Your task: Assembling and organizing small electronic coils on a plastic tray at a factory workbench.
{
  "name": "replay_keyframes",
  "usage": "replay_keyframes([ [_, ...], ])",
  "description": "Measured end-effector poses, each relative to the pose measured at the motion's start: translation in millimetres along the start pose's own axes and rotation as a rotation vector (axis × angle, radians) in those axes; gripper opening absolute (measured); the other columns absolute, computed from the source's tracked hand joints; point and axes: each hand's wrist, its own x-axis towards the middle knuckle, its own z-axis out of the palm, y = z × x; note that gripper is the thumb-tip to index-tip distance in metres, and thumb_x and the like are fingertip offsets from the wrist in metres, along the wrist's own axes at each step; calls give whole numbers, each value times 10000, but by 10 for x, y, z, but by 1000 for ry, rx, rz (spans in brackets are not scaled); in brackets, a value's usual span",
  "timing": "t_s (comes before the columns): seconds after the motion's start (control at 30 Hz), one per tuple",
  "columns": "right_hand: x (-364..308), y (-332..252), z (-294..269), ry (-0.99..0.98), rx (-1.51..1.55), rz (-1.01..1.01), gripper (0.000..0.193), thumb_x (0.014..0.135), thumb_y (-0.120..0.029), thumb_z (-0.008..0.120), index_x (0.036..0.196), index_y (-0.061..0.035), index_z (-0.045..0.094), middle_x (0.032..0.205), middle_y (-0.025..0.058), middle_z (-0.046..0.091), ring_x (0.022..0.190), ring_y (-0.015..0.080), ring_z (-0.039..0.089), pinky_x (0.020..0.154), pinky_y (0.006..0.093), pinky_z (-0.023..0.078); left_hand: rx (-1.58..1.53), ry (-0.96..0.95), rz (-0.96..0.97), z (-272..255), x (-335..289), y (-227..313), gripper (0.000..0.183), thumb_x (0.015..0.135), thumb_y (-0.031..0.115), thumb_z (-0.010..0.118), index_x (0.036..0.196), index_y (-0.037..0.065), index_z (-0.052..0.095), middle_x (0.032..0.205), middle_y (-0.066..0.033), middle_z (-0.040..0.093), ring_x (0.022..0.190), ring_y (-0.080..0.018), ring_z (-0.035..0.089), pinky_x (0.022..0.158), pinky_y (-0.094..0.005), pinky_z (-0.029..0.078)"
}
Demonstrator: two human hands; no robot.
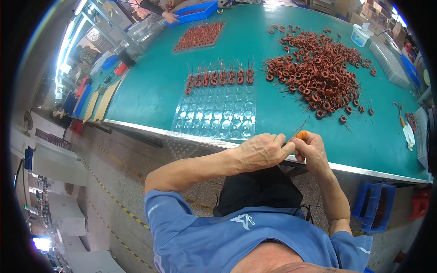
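Plainly, wires [298,129] between both hands [263,150] [313,151].

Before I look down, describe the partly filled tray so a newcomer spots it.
Start at the big green table and find the large heap of reddish coils. Left of it, along the near edge, lies a clear tray with round pockets. Unlike the packed block of coils beyond it, only its far part holds coils.
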Motion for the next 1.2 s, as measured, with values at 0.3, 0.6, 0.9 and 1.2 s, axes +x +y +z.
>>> replay_keyframes([
  [0.3, 36, 99, -18, -38, 27, 90, 190, 897, -188, 638, 825, -12, 644, 614, -15, 553, 487, 36, 473, 447, 180, 365, 134, 8, 116, 18, -22, -59, 111, 839, 137, 537, 892, 56, 484, 767, -83, 512, 650, -202, 591, 593, -324, 504],
  [0.6, -12, -42, 80, 176, -91, -181, 217, 883, -195, 635, 796, 3, 638, 561, -24, 493, 459, 41, 411, 420, 199, 300, -686, 207, -334, 90, 30, -88, 280, 882, 183, 673, 1016, 8, 500, 812, -98, 569, 653, -213, 609, 609, -301, 510],
  [0.9, 58, -77, 53, -20, 61, -126, 281, 880, -227, 645, 1020, 17, 661, 681, -11, 536, 597, 68, 476, 558, 207, 385, -1544, 447, -452, 297, -77, 130, 218, 1019, 169, 440, 1169, 20, 384, 808, -69, 545, 662, -132, 580, 625, -265, 491],
  [1.2, 110, 117, 111, -49, 174, -335, 325, 874, -170, 688, 1142, 4, 626, 932, 30, 623, 851, 109, 564, 829, 267, 457, -1554, 442, -663, 300, -32, 274, 145, 1011, 170, 469, 1078, 48, 429, 735, -53, 524, 573, -105, 529, 513, -226, 446],
])
